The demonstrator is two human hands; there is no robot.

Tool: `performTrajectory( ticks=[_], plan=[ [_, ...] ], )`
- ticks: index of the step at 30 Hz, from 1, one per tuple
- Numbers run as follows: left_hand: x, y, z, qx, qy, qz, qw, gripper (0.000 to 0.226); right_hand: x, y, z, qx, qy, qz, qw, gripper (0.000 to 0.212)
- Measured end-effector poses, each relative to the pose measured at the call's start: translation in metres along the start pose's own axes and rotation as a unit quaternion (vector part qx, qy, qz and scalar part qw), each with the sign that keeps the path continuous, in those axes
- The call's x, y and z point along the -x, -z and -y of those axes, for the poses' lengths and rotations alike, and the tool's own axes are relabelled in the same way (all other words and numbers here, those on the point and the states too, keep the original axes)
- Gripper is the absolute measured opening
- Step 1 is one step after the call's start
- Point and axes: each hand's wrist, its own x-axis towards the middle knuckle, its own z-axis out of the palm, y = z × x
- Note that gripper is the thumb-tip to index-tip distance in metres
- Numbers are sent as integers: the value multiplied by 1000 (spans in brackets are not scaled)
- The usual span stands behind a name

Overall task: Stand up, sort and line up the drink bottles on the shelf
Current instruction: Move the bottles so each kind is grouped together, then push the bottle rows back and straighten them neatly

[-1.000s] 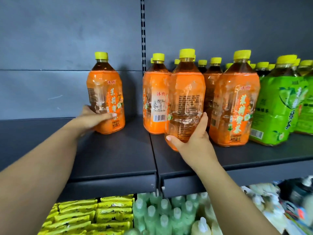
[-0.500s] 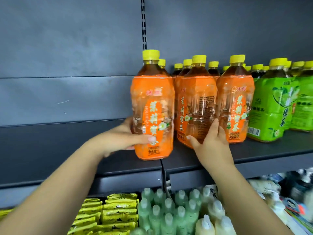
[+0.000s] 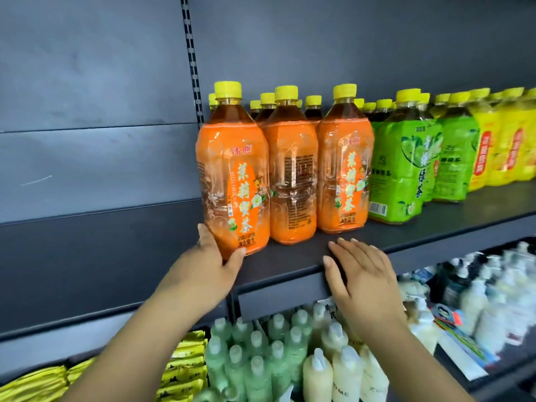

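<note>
Three orange tea bottles with yellow caps stand upright in a front row on the dark shelf (image 3: 290, 265). My left hand (image 3: 213, 256) cups the base of the leftmost orange bottle (image 3: 233, 175), thumb in front, fingers behind. The middle orange bottle (image 3: 291, 175) and the right orange bottle (image 3: 345, 169) stand free beside it. My right hand (image 3: 359, 271) lies flat and open on the shelf's front edge, holding nothing. More orange bottles stand behind. Green bottles (image 3: 400, 166) and yellow bottles (image 3: 499, 149) follow to the right.
Left of the orange bottles the shelf board (image 3: 101, 256) is bare, backed by a grey panel. A slotted upright (image 3: 193, 68) rises behind. Below are yellow packets (image 3: 182, 369), pale green pump bottles (image 3: 255, 358) and white bottles (image 3: 493, 309).
My left hand has carried its orange bottle right and set it beside the others at the front. My right hand let go of the middle bottle and dropped to the shelf edge.
</note>
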Motion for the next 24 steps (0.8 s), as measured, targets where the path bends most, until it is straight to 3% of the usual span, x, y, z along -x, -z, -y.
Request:
performTrajectory(
  ticks=[2, 5, 9, 13, 17, 24],
  plan=[
    [28, -12, -4, -153, -60, -60, 985, 65, 7, 5, -8, -14, 29, 20, 999, 58],
    [51, -30, -8, -224, -103, -116, 962, 57, 11, 17, -27, -3, 94, 31, 995, 52],
    [75, -30, -66, -146, -199, -170, 954, 42, 15, 55, -72, -3, 115, 45, 992, 40],
    [92, -62, -164, -53, -289, -141, 946, 39, 21, 114, -154, 68, 106, 33, 992, 25],
    [94, -100, -248, -50, -324, -117, 937, 30, 32, 176, -238, 96, 52, 33, 994, 25],
    [94, -146, -359, -21, -386, -87, 918, 41, 37, 237, -337, 174, 0, 87, 981, 36]
  ],
)
